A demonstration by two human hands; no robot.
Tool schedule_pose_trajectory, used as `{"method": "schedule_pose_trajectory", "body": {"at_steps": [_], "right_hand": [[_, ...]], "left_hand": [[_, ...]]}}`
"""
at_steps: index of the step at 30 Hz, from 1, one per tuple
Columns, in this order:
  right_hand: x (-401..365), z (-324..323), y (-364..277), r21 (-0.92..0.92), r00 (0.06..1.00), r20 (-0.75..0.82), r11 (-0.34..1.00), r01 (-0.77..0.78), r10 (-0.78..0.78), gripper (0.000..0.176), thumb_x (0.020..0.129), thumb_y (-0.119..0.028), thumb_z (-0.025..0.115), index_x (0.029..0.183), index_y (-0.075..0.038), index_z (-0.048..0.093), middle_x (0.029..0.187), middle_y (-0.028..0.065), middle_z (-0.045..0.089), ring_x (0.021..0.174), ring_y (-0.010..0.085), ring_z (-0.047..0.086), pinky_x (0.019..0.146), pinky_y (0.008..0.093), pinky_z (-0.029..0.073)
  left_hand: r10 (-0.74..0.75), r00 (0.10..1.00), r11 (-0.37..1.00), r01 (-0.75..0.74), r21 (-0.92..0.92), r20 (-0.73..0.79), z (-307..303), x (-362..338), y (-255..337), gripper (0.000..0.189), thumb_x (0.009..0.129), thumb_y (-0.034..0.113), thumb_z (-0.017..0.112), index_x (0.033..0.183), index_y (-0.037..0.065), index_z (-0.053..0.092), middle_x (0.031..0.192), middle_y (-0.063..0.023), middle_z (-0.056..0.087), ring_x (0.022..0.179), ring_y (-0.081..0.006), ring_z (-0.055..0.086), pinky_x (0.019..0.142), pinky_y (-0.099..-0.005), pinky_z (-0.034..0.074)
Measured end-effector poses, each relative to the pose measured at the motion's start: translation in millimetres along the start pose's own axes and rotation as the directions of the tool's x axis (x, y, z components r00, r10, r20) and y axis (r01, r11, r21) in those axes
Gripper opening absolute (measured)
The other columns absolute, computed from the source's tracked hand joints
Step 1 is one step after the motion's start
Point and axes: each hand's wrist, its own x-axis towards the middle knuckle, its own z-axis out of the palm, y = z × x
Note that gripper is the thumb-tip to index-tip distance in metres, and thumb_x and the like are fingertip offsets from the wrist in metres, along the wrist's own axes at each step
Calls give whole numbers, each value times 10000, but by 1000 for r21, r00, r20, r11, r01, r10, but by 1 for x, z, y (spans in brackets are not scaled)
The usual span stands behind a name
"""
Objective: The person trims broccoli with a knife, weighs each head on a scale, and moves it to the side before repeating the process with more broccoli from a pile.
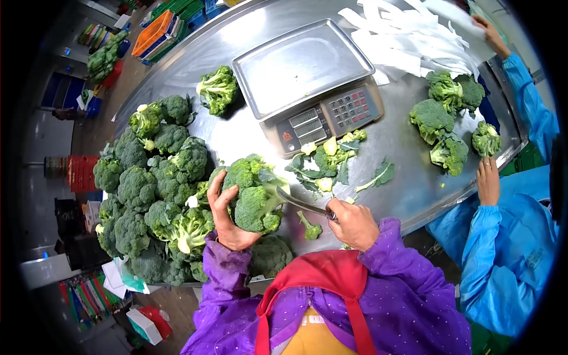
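Note:
My left hand (229,214) is wrapped around a broccoli head (253,195), its stem pointing right. In my right hand (355,225) is a knife (305,204), gripped by the handle, its curved blade against the broccoli's stem side. Trimmed broccoli pieces and leaves (331,163) lie on the metal table just beyond the knife, and a small cut floret (309,226) rests below the blade. To the left of my left hand, a large pile of broccoli heads (139,186) covers the table, and another head (270,255) sits near my body.
A digital scale (305,68) with a metal tray stands mid-table. One broccoli head (218,90) lies left of it. At right, a co-worker in blue sleeves touches a broccoli head (486,139) near several others (435,121). White strips (402,35) are heaped at the back.

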Motion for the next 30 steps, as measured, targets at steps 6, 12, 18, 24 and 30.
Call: {"method": "schedule_pose_trajectory", "body": {"at_steps": [6,12,18,24,30], "right_hand": [[5,6,0,-34,999,-42,999,-33,32,282,796,-134,679,985,-52,486,814,183,642,757,415,636,650,515,496],[-5,18,73,-32,930,5,930,-367,367,191,853,-156,571,962,-1,543,830,257,649,799,468,619,686,539,472],[1,-17,34,381,988,65,912,-152,138,219,851,-158,625,975,15,574,788,240,651,759,413,659,671,444,504],[-1,-34,31,266,994,113,963,-40,11,196,842,-149,638,968,-14,574,776,232,644,739,415,642,637,445,495],[5,-48,28,96,994,82,994,59,-67,190,838,-142,633,976,-23,582,769,218,642,718,409,632,624,443,491]], "left_hand": [[27,1000,999,-27,-24,-16,5,-1,2,848,546,258,910,1240,136,438,1379,-264,376,1246,-405,437,1014,-489,397],[1,999,983,-10,-181,-45,7,-15,-7,844,570,222,891,1255,125,409,1362,-256,361,1257,-397,420,1023,-473,395],[-418,885,729,462,-506,206,-2,8,-21,912,556,132,819,1334,50,349,1296,-143,465,1194,-266,496,1041,-402,395],[-559,595,267,789,-554,578,-6,45,-12,810,637,20,652,1388,32,347,1194,-99,554,1100,-225,551,950,-349,448],[-516,490,206,867,-453,703,-3,59,-26,758,669,44,655,1376,39,381,1200,-111,556,1077,-220,557,961,-358,445]]}}
